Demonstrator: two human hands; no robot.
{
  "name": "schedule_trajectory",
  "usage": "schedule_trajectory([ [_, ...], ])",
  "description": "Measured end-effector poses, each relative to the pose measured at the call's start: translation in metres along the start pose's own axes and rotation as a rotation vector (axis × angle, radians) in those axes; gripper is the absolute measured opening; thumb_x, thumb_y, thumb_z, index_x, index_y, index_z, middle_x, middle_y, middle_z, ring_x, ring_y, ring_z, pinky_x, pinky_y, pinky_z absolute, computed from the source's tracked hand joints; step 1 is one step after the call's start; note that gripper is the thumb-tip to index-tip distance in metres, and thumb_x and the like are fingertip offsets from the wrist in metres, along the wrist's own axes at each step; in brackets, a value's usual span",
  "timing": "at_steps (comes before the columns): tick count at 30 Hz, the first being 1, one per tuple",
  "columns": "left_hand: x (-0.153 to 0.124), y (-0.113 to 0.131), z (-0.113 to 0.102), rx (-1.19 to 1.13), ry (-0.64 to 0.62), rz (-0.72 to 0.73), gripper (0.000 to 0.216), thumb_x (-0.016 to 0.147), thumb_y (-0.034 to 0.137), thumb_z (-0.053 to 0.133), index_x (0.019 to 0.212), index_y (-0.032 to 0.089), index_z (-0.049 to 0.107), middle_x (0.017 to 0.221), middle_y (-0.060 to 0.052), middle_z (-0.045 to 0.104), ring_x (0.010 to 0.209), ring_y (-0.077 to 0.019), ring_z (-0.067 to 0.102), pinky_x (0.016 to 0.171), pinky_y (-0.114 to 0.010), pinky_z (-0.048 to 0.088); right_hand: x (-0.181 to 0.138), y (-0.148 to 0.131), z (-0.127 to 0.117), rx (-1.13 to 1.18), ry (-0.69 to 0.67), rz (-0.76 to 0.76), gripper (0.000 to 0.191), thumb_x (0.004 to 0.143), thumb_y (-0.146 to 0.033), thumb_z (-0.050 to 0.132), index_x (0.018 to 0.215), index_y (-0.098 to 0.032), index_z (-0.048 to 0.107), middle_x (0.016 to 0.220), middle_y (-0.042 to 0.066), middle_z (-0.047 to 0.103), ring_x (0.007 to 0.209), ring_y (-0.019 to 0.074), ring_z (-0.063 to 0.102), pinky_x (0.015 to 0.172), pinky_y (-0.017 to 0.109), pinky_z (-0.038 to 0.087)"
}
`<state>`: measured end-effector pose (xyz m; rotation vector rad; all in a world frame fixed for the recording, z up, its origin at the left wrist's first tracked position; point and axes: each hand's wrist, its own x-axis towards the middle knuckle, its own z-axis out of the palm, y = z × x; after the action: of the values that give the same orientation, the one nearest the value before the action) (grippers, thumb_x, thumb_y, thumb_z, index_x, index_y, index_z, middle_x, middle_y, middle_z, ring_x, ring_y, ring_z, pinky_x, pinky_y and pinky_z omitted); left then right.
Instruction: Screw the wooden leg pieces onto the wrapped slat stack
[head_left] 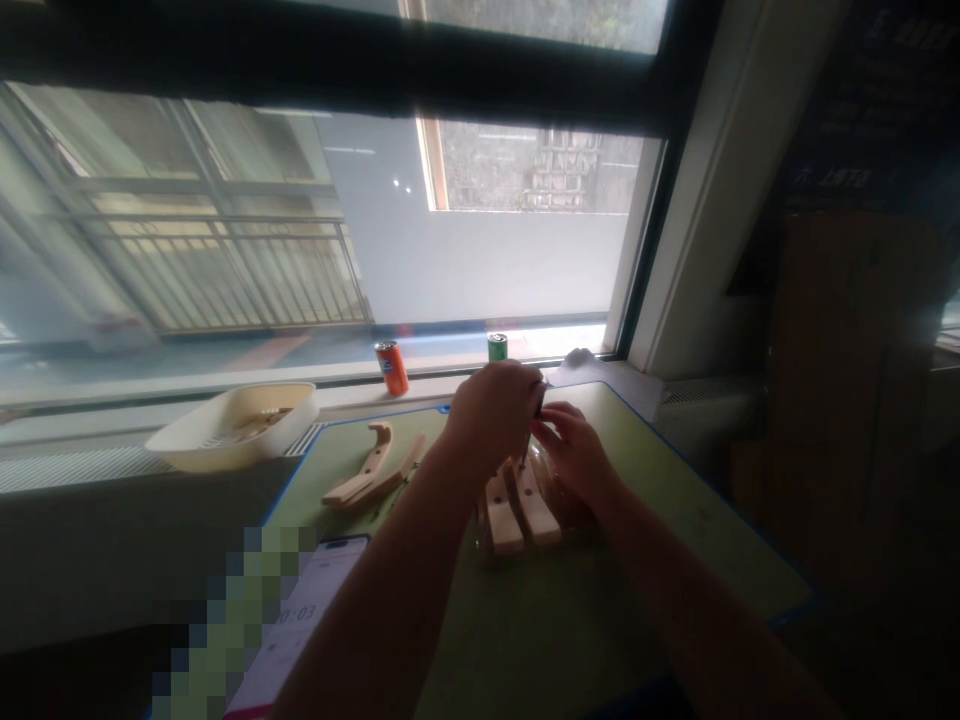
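My left hand (495, 410) is closed in a fist above a wooden assembly (517, 510) made of pale slats with holes, gripping a small dark tool whose shape I cannot make out. My right hand (574, 450) rests against the assembly's right side, fingers curled and touching the left hand's fingertips. The assembly stands on a green mat (645, 560). Loose curved wooden pieces (371, 475) lie on the mat to the left of my hands.
A cream plastic basket (236, 425) sits on the sill at left. An orange can (391, 367) and a green can (497, 347) stand by the window. A phone (300, 630) lies at the mat's near left. A cardboard box (847, 380) stands at right.
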<state>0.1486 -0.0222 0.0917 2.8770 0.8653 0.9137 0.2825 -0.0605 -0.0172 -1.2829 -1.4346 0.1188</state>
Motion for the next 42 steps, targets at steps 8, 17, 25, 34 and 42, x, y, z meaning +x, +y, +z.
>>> schedule_trajectory([
  [8, 0.004, -0.001, 0.008, -0.012, 0.011, -0.047, 0.028, 0.085, 0.039, 0.047, 0.089, 0.021, 0.067, 0.078, -0.002, 0.066, 0.07, -0.0134, 0.058, 0.065, -0.026, 0.042, 0.001, 0.0, 0.0, -0.054, 0.011, 0.013, 0.02, 0.078, -0.038, 0.06, 0.087, -0.022, 0.066, 0.092, 0.005, 0.062, 0.089, 0.0207, 0.054, 0.075, 0.037, 0.045],
  [17, 0.01, -0.009, 0.024, 0.064, -0.073, -0.107, 0.033, 0.086, 0.037, 0.043, 0.077, 0.017, 0.068, 0.064, -0.003, 0.062, 0.056, -0.0132, 0.053, 0.054, -0.026, 0.037, 0.0, 0.003, 0.006, -0.093, 0.003, -0.021, 0.017, 0.076, -0.038, 0.062, 0.08, -0.023, 0.068, 0.088, 0.006, 0.062, 0.088, 0.021, 0.052, 0.078, 0.038, 0.044],
  [25, 0.007, -0.02, 0.018, -0.032, -0.107, -0.023, 0.028, 0.083, 0.036, 0.048, 0.081, 0.019, 0.069, 0.064, -0.002, 0.063, 0.057, -0.0115, 0.053, 0.06, -0.025, 0.04, -0.002, -0.004, 0.007, -0.086, -0.056, -0.102, 0.012, 0.077, -0.034, 0.062, 0.081, -0.023, 0.066, 0.092, 0.006, 0.06, 0.092, 0.0212, 0.051, 0.08, 0.038, 0.044],
  [34, -0.003, -0.005, -0.016, 0.01, -0.145, -0.072, 0.026, 0.078, 0.035, 0.053, 0.062, 0.016, 0.061, 0.055, 0.0, 0.057, 0.051, -0.0098, 0.047, 0.051, -0.023, 0.035, -0.005, -0.008, 0.005, 0.008, -0.196, -0.143, 0.018, 0.083, -0.032, 0.053, 0.096, -0.027, 0.065, 0.098, 0.002, 0.061, 0.097, 0.0189, 0.049, 0.084, 0.036, 0.041],
  [42, -0.01, -0.008, -0.026, 0.005, -0.181, -0.09, 0.023, 0.077, 0.034, 0.054, 0.065, 0.016, 0.063, 0.058, -0.001, 0.059, 0.051, -0.0096, 0.049, 0.052, -0.023, 0.035, -0.005, -0.016, 0.003, 0.084, -0.294, -0.121, 0.021, 0.083, -0.03, 0.053, 0.101, -0.028, 0.064, 0.1, 0.002, 0.062, 0.099, 0.0195, 0.05, 0.083, 0.037, 0.042],
])
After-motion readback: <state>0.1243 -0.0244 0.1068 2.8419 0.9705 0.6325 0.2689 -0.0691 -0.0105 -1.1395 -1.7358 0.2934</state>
